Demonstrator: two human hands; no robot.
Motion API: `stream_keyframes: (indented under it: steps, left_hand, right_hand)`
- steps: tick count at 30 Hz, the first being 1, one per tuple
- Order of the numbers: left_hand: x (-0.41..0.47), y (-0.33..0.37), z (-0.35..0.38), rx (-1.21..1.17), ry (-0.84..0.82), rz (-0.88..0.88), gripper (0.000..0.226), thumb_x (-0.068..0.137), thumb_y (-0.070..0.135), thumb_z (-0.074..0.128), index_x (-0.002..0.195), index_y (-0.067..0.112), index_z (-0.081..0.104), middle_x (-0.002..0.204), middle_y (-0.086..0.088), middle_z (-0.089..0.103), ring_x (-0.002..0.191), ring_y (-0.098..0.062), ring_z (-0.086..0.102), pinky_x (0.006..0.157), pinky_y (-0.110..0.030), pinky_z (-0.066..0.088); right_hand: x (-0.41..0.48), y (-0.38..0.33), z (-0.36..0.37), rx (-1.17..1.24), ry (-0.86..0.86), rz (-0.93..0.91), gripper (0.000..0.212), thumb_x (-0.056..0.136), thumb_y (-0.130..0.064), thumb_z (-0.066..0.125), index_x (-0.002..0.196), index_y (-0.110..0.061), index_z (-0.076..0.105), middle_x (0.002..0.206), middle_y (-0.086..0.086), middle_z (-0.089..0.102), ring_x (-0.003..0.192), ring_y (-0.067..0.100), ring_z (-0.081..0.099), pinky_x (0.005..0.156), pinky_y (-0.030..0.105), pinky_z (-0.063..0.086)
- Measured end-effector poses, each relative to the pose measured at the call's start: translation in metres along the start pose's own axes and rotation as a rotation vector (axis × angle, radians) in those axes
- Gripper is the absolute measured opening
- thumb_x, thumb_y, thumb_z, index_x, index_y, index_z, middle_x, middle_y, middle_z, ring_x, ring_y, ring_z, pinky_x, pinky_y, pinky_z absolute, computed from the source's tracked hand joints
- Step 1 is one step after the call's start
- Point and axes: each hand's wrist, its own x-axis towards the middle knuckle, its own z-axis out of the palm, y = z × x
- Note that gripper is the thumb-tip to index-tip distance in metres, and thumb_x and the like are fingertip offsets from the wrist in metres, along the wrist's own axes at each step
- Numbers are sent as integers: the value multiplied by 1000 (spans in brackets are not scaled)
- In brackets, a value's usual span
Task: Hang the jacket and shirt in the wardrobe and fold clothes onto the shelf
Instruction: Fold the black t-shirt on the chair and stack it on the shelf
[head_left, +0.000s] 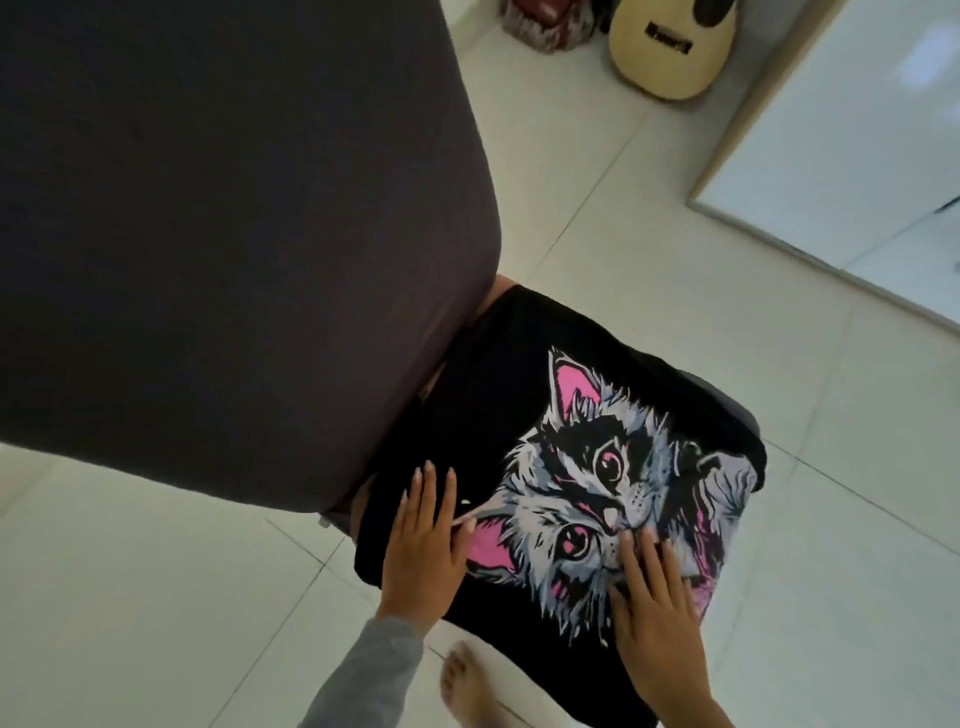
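Both flat and open, our left hand (423, 540) and right hand (657, 597) press the T-shirt (519, 395), which overhangs the chair's (208, 208) edges and could slide off.

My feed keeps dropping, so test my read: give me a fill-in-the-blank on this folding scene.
1. The left hand and right hand lie flat on a black T-shirt printed with a ____ face.
2. The T-shirt is spread on the seat of a dark grey fabric ____.
3. A grey sleeve covers the ____ arm.
Missing words: cat; chair; left.
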Motion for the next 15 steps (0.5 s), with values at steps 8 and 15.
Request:
stream_keyframes:
  steps: [8, 15]
  left_hand:
    - [-38, 1, 20, 41, 204, -108, 60, 98, 44, 14, 144, 12, 35, 151, -11, 33, 142, -25, 23, 115, -43, 14]
    - [-63, 5, 24, -338, 467, -402, 49, 95, 25, 52, 135, 1, 39, 142, -21, 35, 130, -38, 35, 101, -52, 37]
  right_hand:
    - [-74, 8, 61, 240, 186, 80, 61, 98, -53, 12, 148, -19, 21, 157, -1, 11, 146, 13, -2, 118, 30, 6]
    - [-126, -10, 84, 809, 290, 504, 57, 97, -41, 37, 149, -22, 21, 156, -3, 17, 141, 13, 20, 113, 31, 22]
